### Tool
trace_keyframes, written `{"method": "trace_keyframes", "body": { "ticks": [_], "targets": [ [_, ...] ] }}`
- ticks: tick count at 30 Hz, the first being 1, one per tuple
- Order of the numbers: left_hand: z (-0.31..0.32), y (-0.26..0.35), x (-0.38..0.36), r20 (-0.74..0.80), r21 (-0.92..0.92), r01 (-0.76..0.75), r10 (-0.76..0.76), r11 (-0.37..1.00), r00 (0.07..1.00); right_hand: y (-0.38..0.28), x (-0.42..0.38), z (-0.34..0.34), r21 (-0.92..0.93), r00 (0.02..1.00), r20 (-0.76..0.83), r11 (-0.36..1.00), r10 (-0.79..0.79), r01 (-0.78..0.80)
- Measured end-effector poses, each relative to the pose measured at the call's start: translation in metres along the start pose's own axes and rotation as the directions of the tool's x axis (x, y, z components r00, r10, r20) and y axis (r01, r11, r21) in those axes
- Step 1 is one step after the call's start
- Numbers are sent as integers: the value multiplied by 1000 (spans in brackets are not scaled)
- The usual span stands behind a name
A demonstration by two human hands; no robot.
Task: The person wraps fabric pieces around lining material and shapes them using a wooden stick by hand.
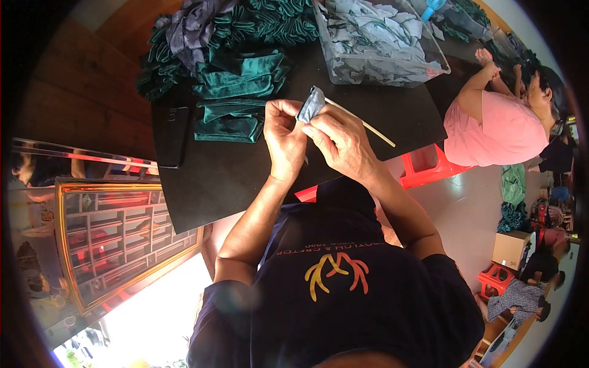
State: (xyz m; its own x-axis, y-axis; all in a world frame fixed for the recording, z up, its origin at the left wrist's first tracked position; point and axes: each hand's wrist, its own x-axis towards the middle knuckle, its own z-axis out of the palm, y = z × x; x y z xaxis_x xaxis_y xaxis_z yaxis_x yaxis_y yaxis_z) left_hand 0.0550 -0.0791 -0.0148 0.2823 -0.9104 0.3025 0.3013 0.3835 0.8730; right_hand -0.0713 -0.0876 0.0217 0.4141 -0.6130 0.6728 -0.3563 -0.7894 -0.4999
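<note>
A small folded piece of grey-blue fabric [312,105] with a dark edge is raised over the near part of the black table [233,178]. My left hand [284,142] pinches its left side between thumb and fingers. From the other side, my right hand [345,142] grips its lower part, thumb toward the left hand. A thin pale wooden stick [377,133] runs slantwise behind the right hand's fingers, both ends showing. Just beyond the left hand, folded dark green velvet pieces [228,130] are laid out in a stack.
Farther back are heaped green velvet pieces [270,24], a grey cloth [193,30] and a clear plastic bin [388,78] of grey-blue scraps. A black phone [176,136] rests at the table's left. On the right, a person in pink [500,129] sits by a red stool [426,168].
</note>
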Motion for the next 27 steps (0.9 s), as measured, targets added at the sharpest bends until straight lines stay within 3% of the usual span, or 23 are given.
{"method": "trace_keyframes", "body": {
  "ticks": [4, 5, 8, 11, 17, 22, 25, 27],
  "targets": [
    [2, 0, 3, 41, -18, 154, -153, 988, 987, -2, 1, 2, 5, 997, -57, 998, 62, -61],
    [1, -2, 5, 37, 52, 38, -40, 998, 999, -4, 2, 2, 24, 993, -87, 997, 80, -78],
    [0, 0, 8, 19, 130, -70, 68, 989, 997, -3, 0, 2, 49, 963, -183, 980, 200, -195],
    [1, 7, 11, 103, 296, -281, 262, 913, 959, -4, 0, 7, 107, 950, -226, 975, 216, -197],
    [0, 11, 10, 109, 350, -345, 328, 871, 938, -1, 1, 7, 146, 978, -178, 986, 104, -79],
    [-2, 0, 12, 102, 116, -215, 204, 970, 974, 4, 5, 5, 51, 997, -72, 999, 7, -3],
    [-6, -1, 15, 114, 90, -181, 171, 979, 979, 4, 7, -1, 127, 993, -85, 989, 82, -71],
    [-5, 2, 17, 138, 127, -224, 206, 966, 969, 1, 5, 1, 218, 961, -137, 953, 242, -209]
  ]
}}
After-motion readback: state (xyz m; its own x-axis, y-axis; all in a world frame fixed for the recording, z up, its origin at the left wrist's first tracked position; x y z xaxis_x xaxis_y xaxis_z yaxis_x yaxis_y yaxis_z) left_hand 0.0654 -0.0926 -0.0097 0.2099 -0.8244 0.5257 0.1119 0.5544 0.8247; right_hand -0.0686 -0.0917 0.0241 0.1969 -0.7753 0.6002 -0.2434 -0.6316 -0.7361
